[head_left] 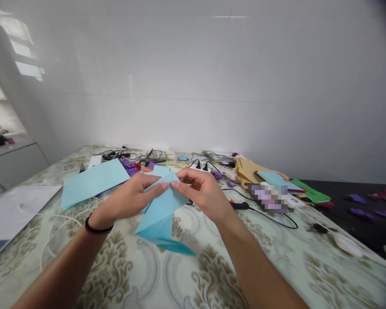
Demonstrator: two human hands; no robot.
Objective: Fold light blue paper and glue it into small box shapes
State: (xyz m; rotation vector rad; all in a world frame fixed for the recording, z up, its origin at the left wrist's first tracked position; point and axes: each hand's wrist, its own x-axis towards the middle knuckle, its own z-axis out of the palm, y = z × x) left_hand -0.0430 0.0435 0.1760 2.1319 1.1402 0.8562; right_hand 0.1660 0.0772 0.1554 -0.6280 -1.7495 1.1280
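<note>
Between my hands is a folded sheet of light-blue paper, creased into pointed flaps, its lower end hanging toward me above the patterned tablecloth. My left hand pinches the paper's upper part from the left, thumb on top. From the right, my right hand pinches it close to the top point, its thumb almost meeting the left one. The fingers behind the paper are partly hidden. A dark band circles my left wrist. Beyond my left hand lies a stack of light-blue paper sheets.
Cables, tools and purple paper scraps lie along the back near a power strip. On the right are brown paper, a blurred-out phone, a green item and a black-handled corded tool. A white board sits left.
</note>
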